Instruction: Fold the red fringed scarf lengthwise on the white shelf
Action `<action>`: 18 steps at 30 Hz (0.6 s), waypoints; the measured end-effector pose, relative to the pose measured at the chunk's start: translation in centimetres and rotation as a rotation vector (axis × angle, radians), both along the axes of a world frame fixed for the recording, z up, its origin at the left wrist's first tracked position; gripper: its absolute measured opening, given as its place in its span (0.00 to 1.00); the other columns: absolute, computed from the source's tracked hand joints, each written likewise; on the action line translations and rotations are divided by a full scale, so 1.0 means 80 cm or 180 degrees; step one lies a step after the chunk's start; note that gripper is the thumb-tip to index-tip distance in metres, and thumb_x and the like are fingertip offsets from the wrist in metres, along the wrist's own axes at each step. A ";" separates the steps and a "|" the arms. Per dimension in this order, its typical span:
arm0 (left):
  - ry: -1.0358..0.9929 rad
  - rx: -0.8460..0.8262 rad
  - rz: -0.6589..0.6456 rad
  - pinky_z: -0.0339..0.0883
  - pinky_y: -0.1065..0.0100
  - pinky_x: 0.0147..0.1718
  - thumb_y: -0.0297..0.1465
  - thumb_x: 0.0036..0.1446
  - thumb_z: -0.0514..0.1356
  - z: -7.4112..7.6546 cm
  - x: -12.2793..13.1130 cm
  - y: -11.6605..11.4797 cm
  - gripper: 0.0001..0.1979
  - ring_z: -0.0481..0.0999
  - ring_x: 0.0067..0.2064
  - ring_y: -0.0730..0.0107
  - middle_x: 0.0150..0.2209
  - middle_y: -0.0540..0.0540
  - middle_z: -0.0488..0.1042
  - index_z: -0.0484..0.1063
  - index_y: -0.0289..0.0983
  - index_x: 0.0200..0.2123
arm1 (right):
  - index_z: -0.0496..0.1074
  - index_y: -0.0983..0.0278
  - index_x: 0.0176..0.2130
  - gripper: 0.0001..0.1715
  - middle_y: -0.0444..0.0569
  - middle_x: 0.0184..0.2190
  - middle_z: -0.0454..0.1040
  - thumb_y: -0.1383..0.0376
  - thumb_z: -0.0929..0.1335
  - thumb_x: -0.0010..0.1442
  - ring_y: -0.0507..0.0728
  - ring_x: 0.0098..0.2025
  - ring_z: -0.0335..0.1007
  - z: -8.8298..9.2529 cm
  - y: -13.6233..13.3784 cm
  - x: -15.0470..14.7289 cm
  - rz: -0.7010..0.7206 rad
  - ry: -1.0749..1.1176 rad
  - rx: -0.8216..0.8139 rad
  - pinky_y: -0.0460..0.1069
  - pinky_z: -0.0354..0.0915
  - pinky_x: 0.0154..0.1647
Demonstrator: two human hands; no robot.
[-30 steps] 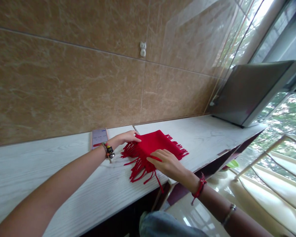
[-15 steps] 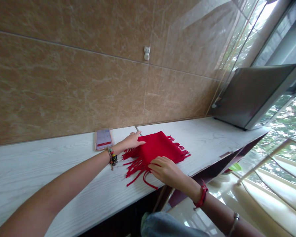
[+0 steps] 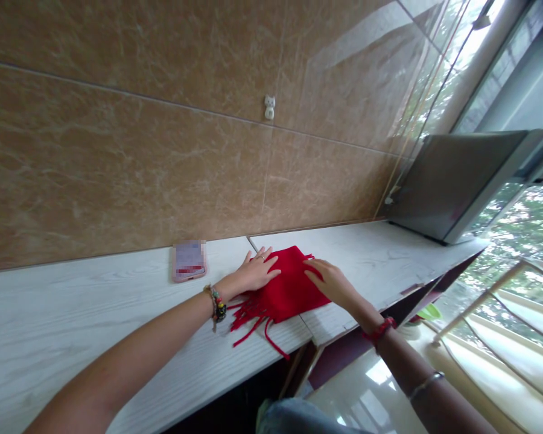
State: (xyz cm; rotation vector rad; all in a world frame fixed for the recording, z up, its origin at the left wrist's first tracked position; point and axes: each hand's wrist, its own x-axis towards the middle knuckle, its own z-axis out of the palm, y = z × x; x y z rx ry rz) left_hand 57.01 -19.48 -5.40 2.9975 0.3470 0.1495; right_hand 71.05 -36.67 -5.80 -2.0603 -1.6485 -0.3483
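Fringed red cloth [image 3: 294,286] on the counter [image 3: 117,283], between and under your hands.
Your left grip [image 3: 256,274] rests finger-spread on its left side, clasping nothing; your right grip [image 3: 333,282] curves over its right edge, any pinch impossible to tell.

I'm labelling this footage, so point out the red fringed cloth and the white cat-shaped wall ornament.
Red fringed cloth [image 3: 292,290], head view: its flat middle.
White cat-shaped wall ornament [image 3: 269,108], head view: its middle.

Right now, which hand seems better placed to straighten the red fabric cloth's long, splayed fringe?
Probably the left hand: it lies spread on the red cloth, beside the splayed fringe; the right hand is at the opposite end.
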 end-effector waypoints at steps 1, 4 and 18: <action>-0.0055 0.0004 0.0048 0.35 0.52 0.57 0.43 0.61 0.40 0.001 0.007 -0.004 0.27 0.37 0.63 0.61 0.63 0.41 0.40 0.49 0.37 0.60 | 0.64 0.69 0.51 0.21 0.58 0.48 0.68 0.63 0.58 0.60 0.59 0.50 0.63 -0.002 0.011 0.004 -0.0155 -0.0072 0.0044 0.54 0.59 0.51; 0.0082 -0.0112 0.0176 0.39 0.52 0.57 0.42 0.60 0.41 -0.007 0.023 -0.013 0.30 0.39 0.63 0.59 0.63 0.38 0.41 0.46 0.31 0.60 | 0.57 0.72 0.56 0.27 0.61 0.56 0.58 0.62 0.57 0.61 0.62 0.58 0.51 -0.020 0.041 0.011 -0.0435 -0.0263 -0.0288 0.59 0.54 0.55; 0.0209 -0.0127 0.0265 0.37 0.54 0.58 0.40 0.58 0.43 -0.008 0.034 -0.012 0.32 0.39 0.63 0.58 0.63 0.36 0.39 0.42 0.27 0.60 | 0.53 0.69 0.58 0.26 0.60 0.60 0.50 0.62 0.53 0.63 0.64 0.61 0.43 -0.023 0.093 0.024 -0.0474 -0.0673 -0.0838 0.65 0.51 0.54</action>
